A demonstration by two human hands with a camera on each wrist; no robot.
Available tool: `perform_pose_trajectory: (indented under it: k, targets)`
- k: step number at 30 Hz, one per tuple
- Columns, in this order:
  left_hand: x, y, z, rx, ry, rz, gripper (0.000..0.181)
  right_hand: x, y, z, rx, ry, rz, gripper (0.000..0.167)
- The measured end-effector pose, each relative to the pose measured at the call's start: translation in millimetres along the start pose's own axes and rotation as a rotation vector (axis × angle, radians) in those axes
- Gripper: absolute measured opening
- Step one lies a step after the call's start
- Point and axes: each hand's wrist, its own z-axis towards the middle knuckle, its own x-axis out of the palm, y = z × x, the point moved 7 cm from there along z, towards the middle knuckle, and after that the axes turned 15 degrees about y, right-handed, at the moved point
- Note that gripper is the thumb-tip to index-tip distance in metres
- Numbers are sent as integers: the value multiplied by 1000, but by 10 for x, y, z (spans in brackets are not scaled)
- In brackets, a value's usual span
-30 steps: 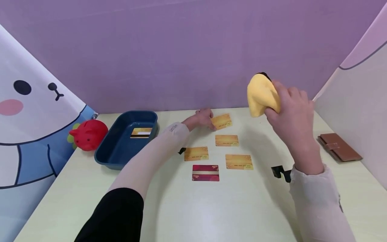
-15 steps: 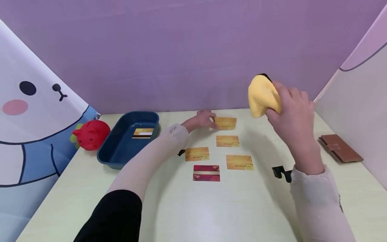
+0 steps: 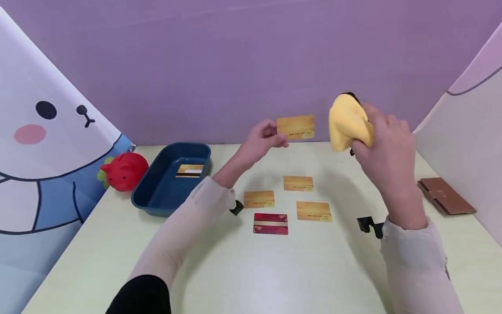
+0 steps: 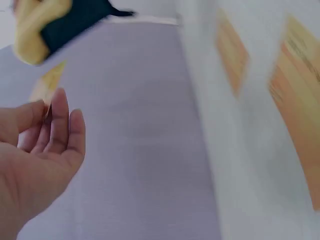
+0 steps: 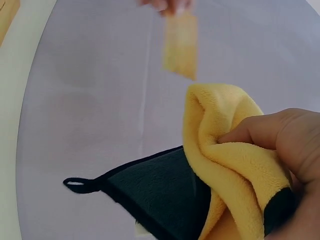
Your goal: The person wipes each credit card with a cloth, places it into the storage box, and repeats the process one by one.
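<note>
My left hand (image 3: 259, 141) pinches a gold bank card (image 3: 296, 127) by its left edge, raised above the far end of the table in the head view. In the left wrist view, thumb and fingertips meet on that card (image 4: 48, 82). My right hand (image 3: 392, 152) grips a bunched yellow towel (image 3: 347, 122) in the air, just right of the raised card. The right wrist view shows the towel's dark green side (image 5: 160, 190) and a hanging loop (image 5: 80, 185). Three more gold cards, one of them this card (image 3: 299, 183), and a maroon card (image 3: 270, 223) lie on the table below.
A blue tray (image 3: 150, 207) stands at the left with a card (image 3: 190, 170) in it. Beside it sits a red piggy bank (image 3: 127, 171). A brown wallet (image 3: 447, 195) lies at the right near the side wall. A purple backdrop (image 3: 235, 65) closes off the rear.
My left hand has slid the far gold card slightly right, then lifted it off the table toward the towel. The right hand keeps its hold on the towel.
</note>
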Motion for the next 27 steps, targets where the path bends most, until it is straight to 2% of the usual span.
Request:
perform_pose_trajectory:
  k: [5, 8, 11, 15, 21, 27]
  targets:
    - [-24, -270, -260, 123, -107, -28, 45, -28, 29, -10, -40, -56, 58, 55]
    - [-43, -319, -368, 171, -174, -49, 51, -51, 36, -52, -51, -87, 69, 53]
    - [-48, -314, -423, 187, -219, -77, 47, -69, 48, -90, -70, -122, 60, 50]
    - [15, -324, -416, 184, -213, -73, 48, -101, 83, -125, -122, -153, 17, 45]
    - [161, -334, -365, 147, -184, 5, 50, -99, 160, -137, -192, -198, 1, 41]
    - [267, -327, -358, 133, -174, 68, 48, 71, 334, -152, -322, -168, -65, 38]
